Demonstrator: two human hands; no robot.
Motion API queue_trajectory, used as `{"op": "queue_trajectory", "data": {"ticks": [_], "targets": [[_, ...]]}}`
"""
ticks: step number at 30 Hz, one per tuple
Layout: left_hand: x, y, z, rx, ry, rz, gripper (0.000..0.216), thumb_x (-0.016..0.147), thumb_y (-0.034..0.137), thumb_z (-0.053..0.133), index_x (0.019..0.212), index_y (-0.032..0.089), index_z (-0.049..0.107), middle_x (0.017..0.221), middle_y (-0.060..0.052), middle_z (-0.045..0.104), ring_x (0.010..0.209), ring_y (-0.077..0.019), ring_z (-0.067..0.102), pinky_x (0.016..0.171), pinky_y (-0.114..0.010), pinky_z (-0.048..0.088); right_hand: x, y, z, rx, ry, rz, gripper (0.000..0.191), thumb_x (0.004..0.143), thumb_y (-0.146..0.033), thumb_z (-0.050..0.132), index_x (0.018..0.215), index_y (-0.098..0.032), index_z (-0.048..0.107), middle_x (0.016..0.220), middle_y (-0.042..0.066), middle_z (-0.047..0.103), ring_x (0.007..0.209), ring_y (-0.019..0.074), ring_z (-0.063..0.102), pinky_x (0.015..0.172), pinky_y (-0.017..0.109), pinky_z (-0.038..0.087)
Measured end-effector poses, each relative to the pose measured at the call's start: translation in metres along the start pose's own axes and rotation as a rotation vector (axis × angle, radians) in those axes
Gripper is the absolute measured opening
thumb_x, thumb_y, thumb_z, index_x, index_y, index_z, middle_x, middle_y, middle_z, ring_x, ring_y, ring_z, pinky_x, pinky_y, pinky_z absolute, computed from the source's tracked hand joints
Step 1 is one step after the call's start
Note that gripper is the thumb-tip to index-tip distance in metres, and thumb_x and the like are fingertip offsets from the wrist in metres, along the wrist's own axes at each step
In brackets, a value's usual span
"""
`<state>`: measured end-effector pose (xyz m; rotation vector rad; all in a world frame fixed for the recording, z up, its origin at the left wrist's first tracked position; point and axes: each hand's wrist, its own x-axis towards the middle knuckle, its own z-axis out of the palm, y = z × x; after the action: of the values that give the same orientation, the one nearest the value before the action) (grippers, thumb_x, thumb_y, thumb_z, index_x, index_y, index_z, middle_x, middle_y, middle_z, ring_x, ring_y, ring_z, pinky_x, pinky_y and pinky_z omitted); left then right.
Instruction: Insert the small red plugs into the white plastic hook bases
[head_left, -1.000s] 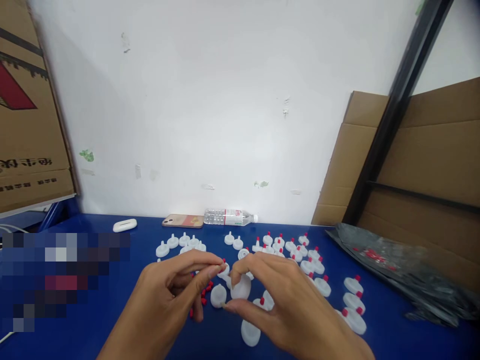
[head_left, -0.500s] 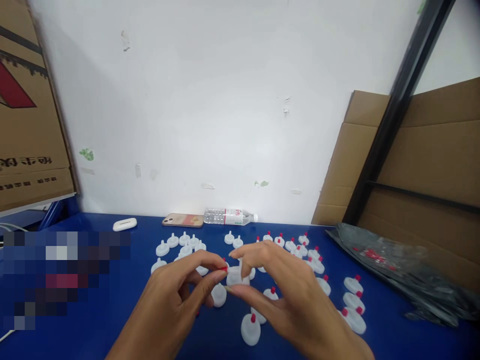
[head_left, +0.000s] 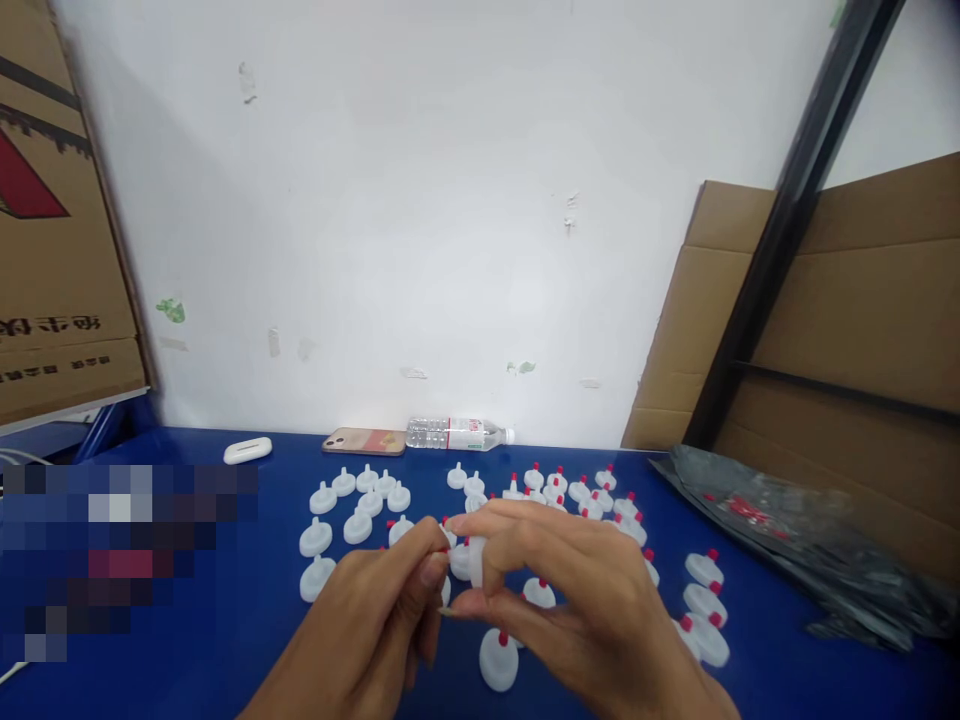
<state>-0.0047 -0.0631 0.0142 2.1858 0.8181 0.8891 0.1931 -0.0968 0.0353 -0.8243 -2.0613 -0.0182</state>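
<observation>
My left hand (head_left: 379, 610) pinches a small red cap (head_left: 442, 550) between thumb and forefinger, mostly covered by the fingers. My right hand (head_left: 574, 575) grips a white plastic nozzle lid (head_left: 476, 562) by its rim, turned on its side with the spout towards the left hand. The red cap is at the spout's tip; whether it is seated on it I cannot tell. Below the hands lies a white lid with a red cap (head_left: 499, 662). Left of them, uncapped white lids (head_left: 316, 538) stand spout up.
Several red-capped lids (head_left: 706, 600) stand on the blue table (head_left: 247, 690) at right. A grey plastic bag with red caps (head_left: 750, 515) lies beyond them. Along the wall are a water bottle (head_left: 457, 434), a phone (head_left: 364, 441) and a white case (head_left: 247, 451). Cardboard (head_left: 694, 320) leans at right.
My hands have come closer together. The lid in my right hand has turned sideways, and the red cap in my left hand has met its spout end.
</observation>
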Motion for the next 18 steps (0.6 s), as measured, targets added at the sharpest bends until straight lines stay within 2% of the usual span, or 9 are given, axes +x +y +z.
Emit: {"op": "queue_trajectory", "data": {"ticks": [5, 7, 10, 14, 16, 18], "targets": [[-0.003, 0.003, -0.002, 0.054, 0.057, 0.002, 0.044, 0.108, 0.045, 0.026, 0.078, 0.024, 0.050, 0.058, 0.005, 0.056, 0.053, -0.0127, 0.054, 0.059, -0.024, 0.042, 0.004, 0.000, 0.005, 0.022, -0.030, -0.002, 0.012, 0.097, -0.016, 0.064, 0.092, -0.024, 0.057, 0.111, -0.004, 0.074, 0.103, 0.0099, 0.068, 0.097, 0.020, 0.050], [-0.002, 0.003, -0.005, 0.127, 0.076, 0.039, 0.044, 0.108, 0.043, 0.029, 0.076, 0.023, 0.051, 0.060, 0.005, 0.057, 0.054, -0.0126, 0.054, 0.059, -0.024, 0.041, 0.005, -0.001, 0.006, 0.017, -0.128, 0.055, 0.011, 0.097, -0.015, 0.064, 0.095, -0.025, 0.059, 0.109, -0.004, 0.073, 0.099, 0.0100, 0.068, 0.091, 0.021, 0.051], [0.000, 0.000, -0.011, 0.275, 0.055, 0.020, 0.041, 0.106, 0.042, 0.034, 0.077, 0.023, 0.056, 0.067, 0.003, 0.063, 0.059, -0.0130, 0.059, 0.058, -0.024, 0.039, 0.002, 0.001, 0.004, -0.031, -0.274, 0.131, 0.010, 0.098, -0.018, 0.064, 0.099, -0.027, 0.063, 0.105, -0.006, 0.073, 0.096, 0.0117, 0.067, 0.092, 0.024, 0.049], [0.000, -0.013, -0.024, 0.504, -0.072, -0.172, 0.035, 0.103, 0.037, 0.038, 0.086, 0.025, 0.066, 0.081, -0.001, 0.072, 0.072, -0.0180, 0.068, 0.065, -0.026, 0.045, -0.006, 0.011, -0.003, -0.172, -0.312, 0.280, 0.013, 0.099, -0.032, 0.063, 0.111, -0.034, 0.068, 0.112, -0.005, 0.072, 0.107, 0.0169, 0.066, 0.095, 0.029, 0.049], [-0.002, -0.021, -0.028, 0.616, -0.162, -0.293, 0.023, 0.096, 0.025, 0.049, 0.097, 0.025, 0.072, 0.097, -0.004, 0.075, 0.085, -0.0224, 0.072, 0.075, -0.028, 0.051, -0.011, 0.018, -0.008, -0.240, -0.296, 0.371, 0.021, 0.099, -0.045, 0.061, 0.115, -0.034, 0.070, 0.118, -0.003, 0.071, 0.114, 0.0210, 0.064, 0.097, 0.033, 0.049], [-0.003, -0.026, -0.029, 0.681, -0.232, -0.374, 0.031, 0.087, 0.013, 0.056, 0.108, 0.027, 0.075, 0.114, -0.007, 0.075, 0.101, -0.0273, 0.072, 0.086, -0.034, 0.053, -0.015, 0.024, -0.011, -0.269, -0.299, 0.443, 0.031, 0.099, -0.055, 0.056, 0.116, -0.033, 0.071, 0.120, 0.000, 0.071, 0.119, 0.0244, 0.062, 0.099, 0.037, 0.050]]}}
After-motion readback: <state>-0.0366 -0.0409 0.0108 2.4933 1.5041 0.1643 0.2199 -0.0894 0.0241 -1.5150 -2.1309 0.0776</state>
